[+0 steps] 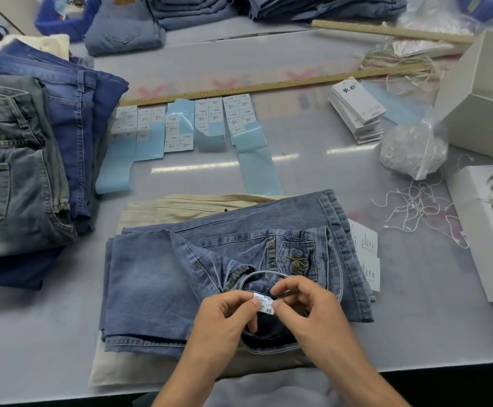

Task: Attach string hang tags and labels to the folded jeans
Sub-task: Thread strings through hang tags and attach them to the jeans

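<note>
Folded blue jeans lie in front of me on top of a beige folded pair. At the open waistband a small white size label marked XS is pinched between my left hand and my right hand. White hang tags stick out from under the jeans at their right edge. Strips of blue backing paper with white stickers lie in a row farther back. A stack of white hang tags sits at the back right. Loose white strings lie to the right.
A pile of folded jeans stands at the left, more folded denim at the back. Two long wooden rulers cross the table. White boxes and a plastic bag of strings occupy the right side.
</note>
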The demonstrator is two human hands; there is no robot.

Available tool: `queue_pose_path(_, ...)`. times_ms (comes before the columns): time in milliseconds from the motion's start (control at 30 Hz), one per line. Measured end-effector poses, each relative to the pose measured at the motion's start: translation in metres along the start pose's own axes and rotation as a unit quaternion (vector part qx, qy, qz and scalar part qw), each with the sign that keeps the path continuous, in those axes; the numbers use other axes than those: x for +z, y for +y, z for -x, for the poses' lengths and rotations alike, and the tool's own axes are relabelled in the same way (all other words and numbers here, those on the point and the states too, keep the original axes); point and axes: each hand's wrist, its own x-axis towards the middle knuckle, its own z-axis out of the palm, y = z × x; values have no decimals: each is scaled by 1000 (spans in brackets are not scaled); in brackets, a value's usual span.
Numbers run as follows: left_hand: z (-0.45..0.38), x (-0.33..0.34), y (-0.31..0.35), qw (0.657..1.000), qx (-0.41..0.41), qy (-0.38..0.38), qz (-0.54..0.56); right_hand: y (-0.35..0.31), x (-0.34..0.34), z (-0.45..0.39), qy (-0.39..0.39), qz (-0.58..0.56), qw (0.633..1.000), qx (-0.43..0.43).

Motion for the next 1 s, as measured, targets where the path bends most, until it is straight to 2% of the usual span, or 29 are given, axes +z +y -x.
queue_pose_path(100, 7, -3, -1, 997, 61, 34, -18, 0, -3, -1, -2, 39, 999, -30)
queue_pose_path(167, 11, -13, -11, 985, 102, 137, -38, -2, -10, -2, 18, 84, 994, -63)
queue_pose_path(233, 10, -25, -25, 962, 67, 261, -34, -5, -23, -1, 11, 179, 977, -112)
queue_pose_path(267, 9, -27, -31, 957, 23, 289, 2, -6, -28, -1, -17, 229, 965, -128)
queue_pose_path(300, 7, -27, -36, 958, -30, 282, 48, -6, -33, -1, -47, 267, 954, -129)
queue_pose_path(367, 3, -22, -38, 970, -95, 210, 76, -7, -38, -3, -90, 311, 941, -101)
queue_pose_path(467, -9, -14, -23, 984, -66, 145, 83, -7, -41, -10, -118, 383, 912, -92)
queue_pose_path(533, -21, -9, -3, 987, -18, 116, 112, -6, -45, -15, -70, 411, 901, -119)
queue_pose_path(567, -26, -7, 8, 990, 15, 90, 103, -6, -49, -19, -40, 395, 908, -133)
queue_pose_path(633, -33, 0, 26, 994, 93, 20, 48, -11, -54, -23, -27, 330, 936, -120)
queue_pose_path(700, -35, 11, 36, 977, 206, -17, -50, -12, -54, -25, -17, 296, 949, -110)
queue_pose_path(767, -39, 17, 40, 917, 366, 72, -140, -14, -48, -28, 76, 237, 957, -151)
queue_pose_path(833, -47, 16, 35, 863, 452, 159, -162, -15, -46, -32, 214, 207, 926, -231)
queue_pose_path(900, -60, 6, 21, 841, 454, 204, -210, -26, -38, -34, 297, 232, 867, -325)
queue_pose_path(933, -68, -1, 9, 836, 427, 220, -266, -32, -31, -38, 312, 233, 849, -357)
queue_pose_path(1000, -76, -10, -20, 839, 322, 165, -406, -39, -15, -49, 288, 251, 831, -403)
